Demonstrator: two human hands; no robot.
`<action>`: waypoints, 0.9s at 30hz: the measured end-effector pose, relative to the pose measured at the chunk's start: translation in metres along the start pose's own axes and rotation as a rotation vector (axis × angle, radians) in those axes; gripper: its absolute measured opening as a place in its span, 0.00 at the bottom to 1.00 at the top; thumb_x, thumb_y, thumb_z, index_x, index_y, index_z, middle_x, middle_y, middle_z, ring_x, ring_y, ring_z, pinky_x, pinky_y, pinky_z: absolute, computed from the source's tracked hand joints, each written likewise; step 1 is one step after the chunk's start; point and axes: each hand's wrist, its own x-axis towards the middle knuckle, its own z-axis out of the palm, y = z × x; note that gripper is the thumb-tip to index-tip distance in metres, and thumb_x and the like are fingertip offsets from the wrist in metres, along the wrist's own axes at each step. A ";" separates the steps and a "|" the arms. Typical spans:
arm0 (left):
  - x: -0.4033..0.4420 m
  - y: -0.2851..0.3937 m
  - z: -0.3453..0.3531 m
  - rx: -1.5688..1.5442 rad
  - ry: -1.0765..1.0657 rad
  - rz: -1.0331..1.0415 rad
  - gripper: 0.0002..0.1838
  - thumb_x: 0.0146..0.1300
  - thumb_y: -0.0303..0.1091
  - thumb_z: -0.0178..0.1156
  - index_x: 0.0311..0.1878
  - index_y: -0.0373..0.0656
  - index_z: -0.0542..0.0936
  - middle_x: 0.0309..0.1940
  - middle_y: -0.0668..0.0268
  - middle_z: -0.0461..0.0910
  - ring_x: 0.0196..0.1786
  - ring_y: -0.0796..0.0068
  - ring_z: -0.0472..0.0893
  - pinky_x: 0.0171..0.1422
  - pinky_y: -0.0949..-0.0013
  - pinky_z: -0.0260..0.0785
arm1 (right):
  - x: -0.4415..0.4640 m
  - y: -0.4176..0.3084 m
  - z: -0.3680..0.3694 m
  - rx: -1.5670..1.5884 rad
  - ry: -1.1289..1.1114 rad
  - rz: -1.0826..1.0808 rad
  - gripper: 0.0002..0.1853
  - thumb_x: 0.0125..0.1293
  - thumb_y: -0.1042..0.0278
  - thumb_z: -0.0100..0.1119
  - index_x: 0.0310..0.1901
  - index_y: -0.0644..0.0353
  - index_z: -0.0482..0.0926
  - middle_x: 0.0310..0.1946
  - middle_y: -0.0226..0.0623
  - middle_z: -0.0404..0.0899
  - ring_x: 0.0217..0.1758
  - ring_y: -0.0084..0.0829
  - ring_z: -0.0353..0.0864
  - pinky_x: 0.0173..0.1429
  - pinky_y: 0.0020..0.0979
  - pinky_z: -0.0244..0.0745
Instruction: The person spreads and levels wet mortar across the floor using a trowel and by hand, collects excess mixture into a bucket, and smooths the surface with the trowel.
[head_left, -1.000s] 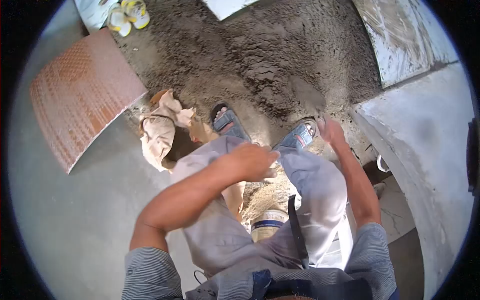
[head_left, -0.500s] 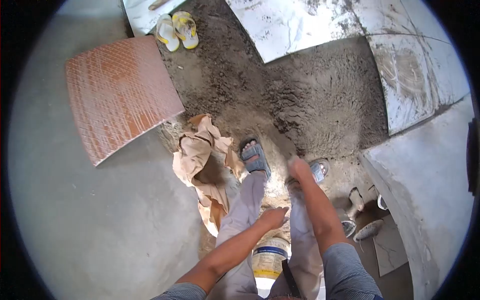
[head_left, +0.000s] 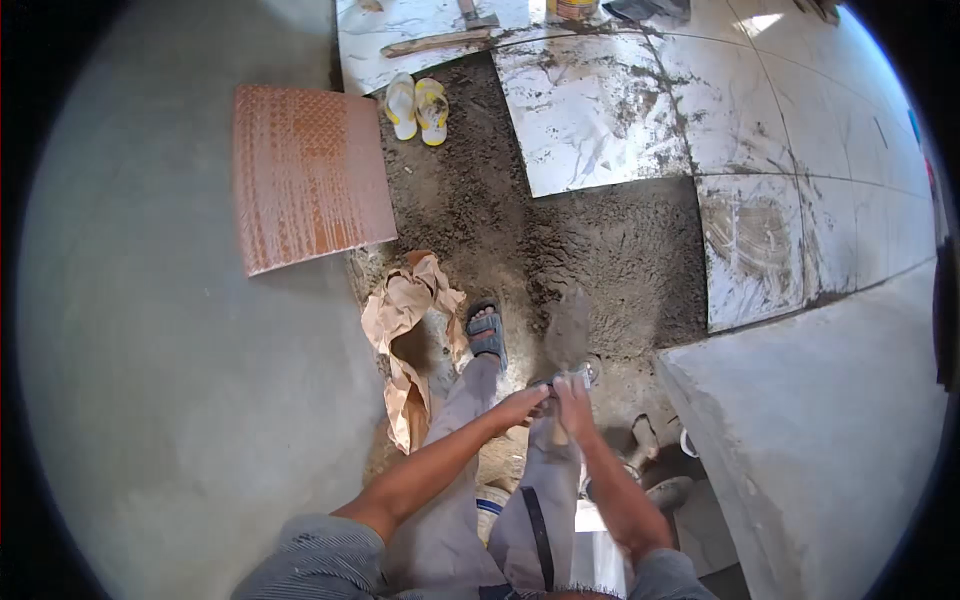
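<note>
A trowel (head_left: 568,330) points away from me, its grey blade over the damp mortar bed (head_left: 630,255). My right hand (head_left: 574,408) is closed round it where the blade meets the handle, and part of the wooden handle shows below the fingers. Beside it, my left hand (head_left: 520,407) has its fingers bent together close against the right hand and the trowel; what they pinch, if anything, is too small to tell. Both hands are in front of my legs, near my sandalled feet. White marbled tiles (head_left: 600,115) border the mortar.
An upturned reddish tile (head_left: 315,175) lies at the left, with yellow-and-white flip-flops (head_left: 432,110) beyond it. Crumpled brown paper (head_left: 400,300) is by my left foot. A raised concrete slab (head_left: 820,400) fills the right side. Under me stands a bucket (head_left: 490,503).
The view has shifted, showing more tiles ahead. My right hand has come back from the mortar with the trowel, and my hands, apart before, are now together.
</note>
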 end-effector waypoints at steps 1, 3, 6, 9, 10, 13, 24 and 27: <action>-0.016 0.013 0.015 -0.168 0.019 0.043 0.30 0.67 0.59 0.46 0.58 0.41 0.68 0.48 0.62 0.75 0.47 0.69 0.74 0.51 0.65 0.69 | -0.012 -0.029 0.001 0.165 -0.015 0.004 0.24 0.67 0.55 0.49 0.56 0.67 0.66 0.48 0.49 0.74 0.53 0.38 0.73 0.56 0.34 0.67; -0.033 0.024 0.034 -0.259 0.023 0.125 0.27 0.69 0.55 0.45 0.55 0.40 0.70 0.47 0.61 0.75 0.46 0.69 0.74 0.50 0.65 0.68 | -0.020 -0.046 0.012 0.335 -0.030 0.008 0.22 0.70 0.57 0.46 0.55 0.67 0.67 0.45 0.44 0.75 0.51 0.33 0.73 0.56 0.31 0.67; -0.048 0.015 0.048 0.141 0.562 0.373 0.22 0.69 0.50 0.45 0.48 0.39 0.73 0.38 0.59 0.76 0.40 0.70 0.75 0.45 0.67 0.67 | -0.023 -0.008 0.052 0.747 -0.010 0.074 0.18 0.72 0.55 0.42 0.46 0.62 0.73 0.39 0.34 0.74 0.42 0.26 0.71 0.50 0.28 0.67; -0.058 0.010 0.043 0.101 0.602 0.159 0.27 0.68 0.54 0.46 0.48 0.34 0.71 0.40 0.49 0.78 0.45 0.56 0.78 0.49 0.58 0.68 | -0.049 -0.007 0.038 0.480 -0.109 -0.044 0.20 0.72 0.53 0.41 0.46 0.62 0.75 0.37 0.33 0.76 0.41 0.23 0.72 0.49 0.24 0.68; -0.070 0.015 0.043 0.120 0.634 0.196 0.27 0.66 0.54 0.49 0.48 0.35 0.70 0.38 0.48 0.78 0.43 0.55 0.79 0.48 0.58 0.68 | -0.057 -0.009 0.030 0.435 -0.149 -0.054 0.19 0.71 0.54 0.44 0.47 0.61 0.77 0.37 0.32 0.77 0.42 0.23 0.74 0.45 0.25 0.69; -0.082 0.051 0.021 0.102 0.703 0.129 0.26 0.64 0.54 0.52 0.48 0.36 0.69 0.36 0.46 0.78 0.41 0.51 0.80 0.47 0.56 0.69 | -0.059 0.032 -0.005 0.130 -0.138 -0.274 0.18 0.70 0.56 0.47 0.49 0.60 0.77 0.38 0.32 0.78 0.40 0.22 0.75 0.39 0.27 0.70; 0.072 0.240 -0.237 0.370 1.038 0.346 0.29 0.62 0.54 0.48 0.52 0.35 0.70 0.46 0.38 0.75 0.52 0.41 0.74 0.55 0.49 0.65 | -0.087 0.190 -0.111 -0.059 0.195 0.337 0.11 0.64 0.63 0.51 0.38 0.62 0.77 0.30 0.33 0.75 0.29 0.24 0.75 0.29 0.28 0.71; 0.124 0.304 -0.305 0.433 1.093 0.327 0.25 0.62 0.48 0.47 0.52 0.35 0.72 0.47 0.43 0.76 0.52 0.42 0.74 0.55 0.48 0.65 | -0.094 0.069 -0.096 0.051 0.174 0.498 0.11 0.65 0.64 0.50 0.39 0.61 0.77 0.31 0.33 0.76 0.30 0.24 0.75 0.31 0.28 0.72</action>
